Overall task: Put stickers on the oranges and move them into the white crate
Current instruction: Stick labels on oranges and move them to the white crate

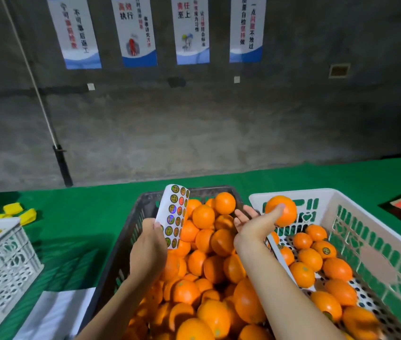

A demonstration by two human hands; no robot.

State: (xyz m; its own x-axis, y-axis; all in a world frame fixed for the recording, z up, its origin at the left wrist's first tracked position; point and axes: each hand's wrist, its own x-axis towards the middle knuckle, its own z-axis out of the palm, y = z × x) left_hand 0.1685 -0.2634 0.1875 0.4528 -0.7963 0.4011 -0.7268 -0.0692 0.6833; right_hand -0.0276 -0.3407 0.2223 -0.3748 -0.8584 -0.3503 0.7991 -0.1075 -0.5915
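A person's right hand [255,223] is opening over the near rim of the white crate [376,231], fingers spread, as an orange [281,211] is sitting at its fingertips above the crate, apparently being let go to join the stickered fruit below. To its left, the left hand [149,244] is gripping a sticker sheet [174,214] upright, likely keeping the labels within reach. Beneath both forearms, the dark crate [130,231] is brimming with oranges awaiting stickers.

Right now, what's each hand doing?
Left hand: gripping the sticker sheet.
Right hand: open, fingers spread, orange at its fingertips over the white crate.
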